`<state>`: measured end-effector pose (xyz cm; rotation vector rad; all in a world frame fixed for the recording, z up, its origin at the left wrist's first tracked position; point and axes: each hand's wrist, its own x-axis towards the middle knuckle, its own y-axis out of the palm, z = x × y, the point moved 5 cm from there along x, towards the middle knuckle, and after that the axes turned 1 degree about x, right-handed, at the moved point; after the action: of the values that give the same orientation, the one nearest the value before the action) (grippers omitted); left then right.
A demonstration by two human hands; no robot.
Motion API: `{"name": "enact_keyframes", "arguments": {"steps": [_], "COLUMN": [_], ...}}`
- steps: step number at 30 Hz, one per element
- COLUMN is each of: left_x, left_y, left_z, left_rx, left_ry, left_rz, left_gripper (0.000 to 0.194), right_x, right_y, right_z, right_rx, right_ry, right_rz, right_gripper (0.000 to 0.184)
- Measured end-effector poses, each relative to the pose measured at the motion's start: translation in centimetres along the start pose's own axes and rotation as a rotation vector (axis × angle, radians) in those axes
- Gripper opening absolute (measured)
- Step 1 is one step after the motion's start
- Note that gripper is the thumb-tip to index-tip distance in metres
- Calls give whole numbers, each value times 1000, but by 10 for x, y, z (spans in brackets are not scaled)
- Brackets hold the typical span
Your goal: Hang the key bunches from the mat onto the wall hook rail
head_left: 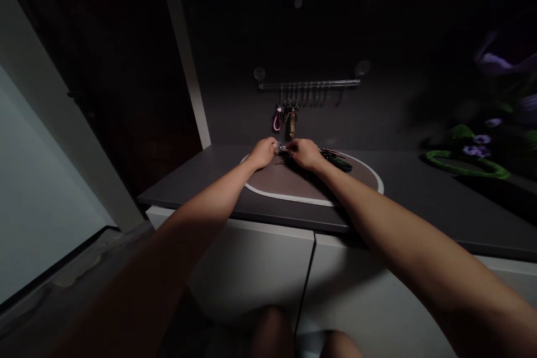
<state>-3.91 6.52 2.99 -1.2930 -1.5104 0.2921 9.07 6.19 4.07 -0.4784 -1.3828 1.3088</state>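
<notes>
Over the brown oval mat [289, 189] with a white rim, both my hands are close together. My left hand [262, 152] is closed at the fingertips on a small shiny bunch of keys [281, 149], its details dim and small. From the other side my right hand [306, 154] pinches at the same bunch, its fingertips partly hidden. Just right of that hand, a dark strap [340, 164] with green marks lies on the mat, beside more thin key-like pieces [334, 152].
Above the mat, a clear hook rail [310, 84] is fixed to the dark wall. From it hang a pink loop keychain [277, 119] and a brown keychain tag [292, 123]. Purple flowers [477, 150] with a green ring base stand at the right of the grey counter [193, 172]. White cabinet doors [255, 263] lie below.
</notes>
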Motion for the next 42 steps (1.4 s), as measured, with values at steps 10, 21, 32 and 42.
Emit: {"name": "enact_keyframes", "arguments": {"steps": [10,21,32,42], "left_x": [-2,-6,-9,-5], "left_y": [12,10,9,14], "left_z": [3,4,2,-1], "left_rx": [-768,-1015,-983,-826], "left_ry": [-223,-369,-362,-171], "left_rz": [84,93,109,142], "left_gripper": [11,10,14,12], "right_x": [1,-2,1,6], "right_y": [-2,-11,-13,-9], "right_z": [3,4,-2,-8], "right_rx": [126,172,365,605], "right_ry": [-102,-132,-91,-84], "right_rz": [-60,-136,-253,-251], "right_gripper": [29,20,17,20]}}
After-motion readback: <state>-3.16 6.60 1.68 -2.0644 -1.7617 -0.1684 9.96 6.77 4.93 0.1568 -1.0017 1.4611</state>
